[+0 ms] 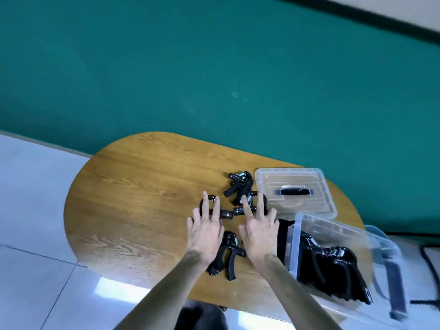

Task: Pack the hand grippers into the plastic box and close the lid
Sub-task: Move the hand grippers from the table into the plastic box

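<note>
Several black hand grippers lie loose on the oval wooden table (133, 201). One gripper (239, 184) sits at the back, one (206, 207) under my left fingertips, one (252, 206) under my right fingertips, and one (226, 254) between my wrists. My left hand (206, 228) and right hand (259, 231) hover flat with fingers spread, holding nothing. The clear plastic box (295, 244) stands at the right, open, with several grippers (333, 267) packed inside. Its clear lid (295, 190) with a black handle lies flat behind the box.
A teal wall rises behind the table. White floor tiles (35, 210) show at the left and near the front. A dark chair or frame (395, 282) stands beyond the box on the right, close to the table's edge.
</note>
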